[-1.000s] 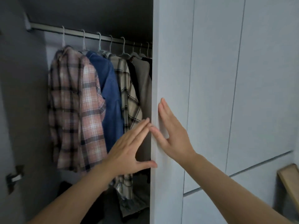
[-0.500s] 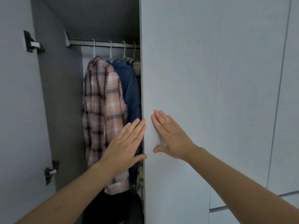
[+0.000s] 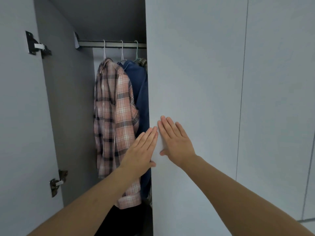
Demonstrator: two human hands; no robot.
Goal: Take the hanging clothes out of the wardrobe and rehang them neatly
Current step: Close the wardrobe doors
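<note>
A pink plaid shirt hangs at the left end of the metal rail, with a blue shirt beside it and a sliver of another plaid garment behind the door edge. The pale wardrobe door covers the other clothes. My right hand lies flat on the door's face near its left edge. My left hand is flat too, fingers together, its thumb against the door's edge, in front of the shirts. Neither hand holds anything.
The left door stands swung open, with two metal hinges on it. Dark items lie on the wardrobe floor below the shirts. More closed door panels run to the right.
The right door has swung further across the opening, hiding more hanging clothes. Both hands have stayed flat at its edge, and the view has shifted so the left door and hinges show more.
</note>
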